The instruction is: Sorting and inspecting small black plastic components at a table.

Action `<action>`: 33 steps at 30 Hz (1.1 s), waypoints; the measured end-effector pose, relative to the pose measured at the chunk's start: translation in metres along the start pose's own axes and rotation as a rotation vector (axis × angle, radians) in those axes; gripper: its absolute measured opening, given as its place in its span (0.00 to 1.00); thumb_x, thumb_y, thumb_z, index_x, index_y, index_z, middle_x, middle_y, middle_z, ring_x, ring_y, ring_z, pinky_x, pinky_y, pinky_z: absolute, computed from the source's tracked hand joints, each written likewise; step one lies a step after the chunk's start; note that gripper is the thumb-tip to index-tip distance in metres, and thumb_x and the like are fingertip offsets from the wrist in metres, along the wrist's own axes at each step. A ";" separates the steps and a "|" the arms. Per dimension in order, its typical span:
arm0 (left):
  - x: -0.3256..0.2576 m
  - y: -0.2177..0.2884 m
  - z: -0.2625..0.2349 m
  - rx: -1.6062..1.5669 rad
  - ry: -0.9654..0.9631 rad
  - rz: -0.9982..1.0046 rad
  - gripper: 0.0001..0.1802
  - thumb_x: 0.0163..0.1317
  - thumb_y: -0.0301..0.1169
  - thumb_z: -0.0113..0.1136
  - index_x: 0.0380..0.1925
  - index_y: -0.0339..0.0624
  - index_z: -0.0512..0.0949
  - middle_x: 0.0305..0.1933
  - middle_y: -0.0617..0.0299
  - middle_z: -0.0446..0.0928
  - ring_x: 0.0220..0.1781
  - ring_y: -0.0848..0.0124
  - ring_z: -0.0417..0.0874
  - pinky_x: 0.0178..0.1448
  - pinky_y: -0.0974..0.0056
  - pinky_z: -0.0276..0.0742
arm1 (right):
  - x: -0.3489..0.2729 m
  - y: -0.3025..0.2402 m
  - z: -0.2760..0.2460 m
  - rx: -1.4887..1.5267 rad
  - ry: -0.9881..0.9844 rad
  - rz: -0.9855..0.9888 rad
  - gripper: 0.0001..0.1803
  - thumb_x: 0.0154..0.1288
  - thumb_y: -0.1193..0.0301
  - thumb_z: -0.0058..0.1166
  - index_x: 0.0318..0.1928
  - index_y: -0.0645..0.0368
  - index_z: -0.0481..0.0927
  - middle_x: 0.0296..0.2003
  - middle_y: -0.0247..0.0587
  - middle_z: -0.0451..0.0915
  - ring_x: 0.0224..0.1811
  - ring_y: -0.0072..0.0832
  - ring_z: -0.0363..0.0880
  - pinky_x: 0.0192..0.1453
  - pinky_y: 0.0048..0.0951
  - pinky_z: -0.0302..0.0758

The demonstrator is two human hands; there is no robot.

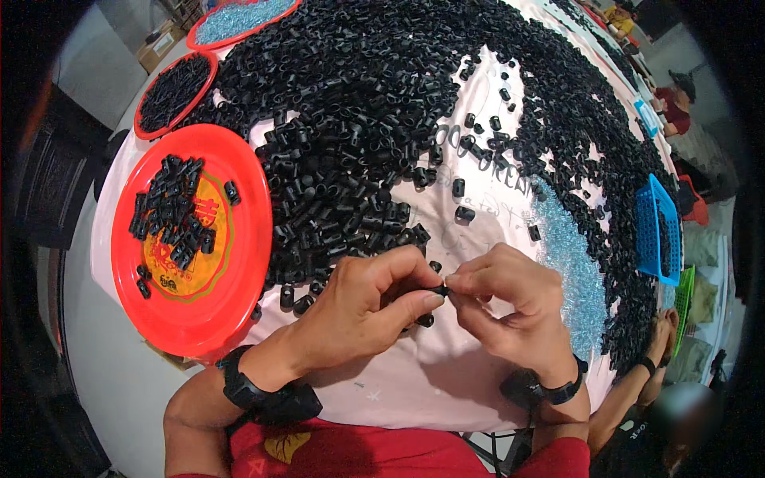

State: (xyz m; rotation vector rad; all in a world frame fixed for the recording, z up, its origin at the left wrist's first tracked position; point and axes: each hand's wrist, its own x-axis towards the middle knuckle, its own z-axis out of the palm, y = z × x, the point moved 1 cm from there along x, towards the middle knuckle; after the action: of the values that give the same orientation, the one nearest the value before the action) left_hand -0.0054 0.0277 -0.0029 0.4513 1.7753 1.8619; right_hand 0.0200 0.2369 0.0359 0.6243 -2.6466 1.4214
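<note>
So a small black piece (439,292) is pinched in the left hand (358,296), over the counter (390,388). The right hand's (516,301) fingertips are pressed together at its end; what's held there can't be told. Tons of black parts (343,151) are heaped beyond.

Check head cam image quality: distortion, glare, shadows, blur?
Head view: fisheye bows the pale tablecloth's edge, rim falls to black; highlights dot the black parts, clear blue pieces glitter; soft shadow on the cloth below the right hand; co-worker's head, lower right, blurred; left hand reasonably sharp.
</note>
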 end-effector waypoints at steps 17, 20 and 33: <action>-0.002 0.009 0.002 0.392 0.021 0.272 0.04 0.65 0.23 0.63 0.39 0.35 0.79 0.27 0.52 0.77 0.26 0.57 0.81 0.32 0.58 0.75 | 0.000 -0.001 0.002 -0.060 -0.055 -0.133 0.14 0.50 0.84 0.66 0.40 0.64 0.86 0.35 0.46 0.85 0.33 0.40 0.83 0.36 0.35 0.79; -0.003 0.008 0.002 0.383 0.030 0.281 0.05 0.66 0.23 0.62 0.41 0.34 0.79 0.28 0.53 0.78 0.27 0.61 0.82 0.32 0.60 0.75 | 0.001 -0.004 0.002 -0.064 -0.072 -0.131 0.15 0.52 0.84 0.66 0.43 0.66 0.85 0.36 0.47 0.84 0.34 0.43 0.83 0.38 0.37 0.80; -0.003 0.008 0.014 -0.344 0.103 -0.271 0.10 0.76 0.31 0.59 0.49 0.36 0.81 0.36 0.67 0.84 0.34 0.86 0.81 0.34 0.78 0.75 | -0.001 -0.010 0.011 -0.245 0.043 -0.213 0.28 0.49 0.83 0.72 0.54 0.66 0.81 0.42 0.49 0.84 0.38 0.42 0.82 0.41 0.36 0.80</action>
State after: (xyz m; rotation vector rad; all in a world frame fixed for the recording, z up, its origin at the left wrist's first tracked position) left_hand 0.0034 0.0371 0.0068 -0.0142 1.4507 1.9652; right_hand 0.0264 0.2236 0.0370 0.8068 -2.5724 1.0235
